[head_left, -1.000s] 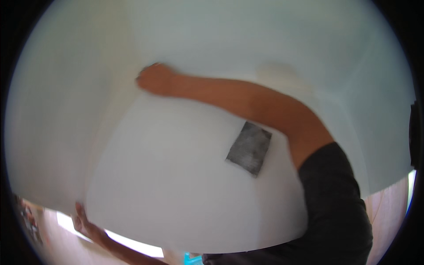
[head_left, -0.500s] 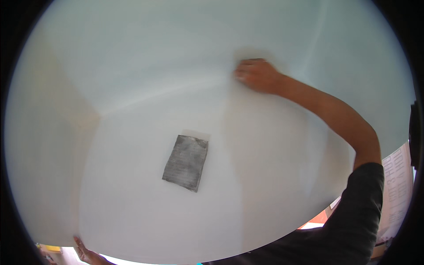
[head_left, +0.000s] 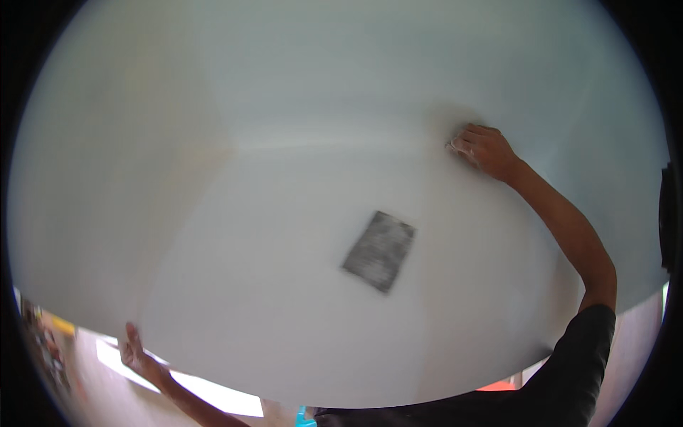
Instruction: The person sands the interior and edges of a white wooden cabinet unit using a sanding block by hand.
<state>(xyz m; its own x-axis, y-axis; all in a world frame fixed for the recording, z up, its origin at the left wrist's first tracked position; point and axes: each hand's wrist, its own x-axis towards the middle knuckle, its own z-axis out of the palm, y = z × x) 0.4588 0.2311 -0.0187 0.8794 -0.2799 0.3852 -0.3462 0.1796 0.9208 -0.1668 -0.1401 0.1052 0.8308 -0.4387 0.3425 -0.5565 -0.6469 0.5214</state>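
A large, smooth, pale white tub-like shell (head_left: 284, 299) fills most of the view, its inner walls curving up on the far side. At the far right of its inside, my right hand (head_left: 487, 151) presses against the bend between floor and wall. Its fingers are closed over a small greyish piece that I cannot make out. A dark grey, worn rectangular pad (head_left: 380, 252) lies flat on the shell's floor, apart from both hands. At the near left rim is my left hand (head_left: 137, 354), slightly blurred, with fingers apart and touching the edge.
Beyond the near left rim are a bright white strip (head_left: 213, 395), a yellow item (head_left: 58, 324) and blurred clutter. An orange-red patch (head_left: 498, 386) shows past the near right rim. A dark object (head_left: 667, 217) stands at the far right edge.
The view has shifted, so the pad and shell appear further right. My right hand stays at the far bend, still closed. More of my left forearm now shows beside the rim.
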